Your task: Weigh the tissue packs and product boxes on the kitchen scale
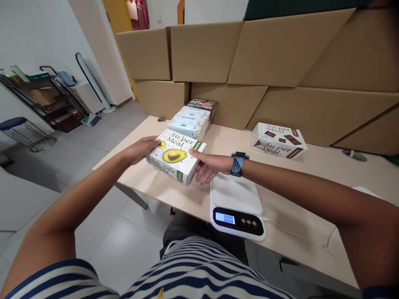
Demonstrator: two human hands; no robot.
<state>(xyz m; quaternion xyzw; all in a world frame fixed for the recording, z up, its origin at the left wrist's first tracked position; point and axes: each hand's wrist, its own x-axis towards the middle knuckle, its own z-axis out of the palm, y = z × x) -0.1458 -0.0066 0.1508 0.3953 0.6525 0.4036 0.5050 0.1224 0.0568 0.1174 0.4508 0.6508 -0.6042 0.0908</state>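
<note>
A white Su:per Meal box with an avocado picture (174, 155) sits at the table's left front corner, held between both hands. My left hand (140, 149) grips its left end, fingers curled on the edge. My right hand (207, 164), with a blue watch on the wrist, holds its right side, thumb on top and fingers underneath. A white digital kitchen scale (237, 207) reading 0.00 stands just right of the box, under my right wrist, with nothing on its platform.
Behind the held box lies a row of light blue boxes (188, 120) and a dark box (202, 104). A chocolate Su:per Meal box (279, 140) sits farther right. Large cardboard cartons (268, 54) wall the table's far edge. A rack and stool stand at left.
</note>
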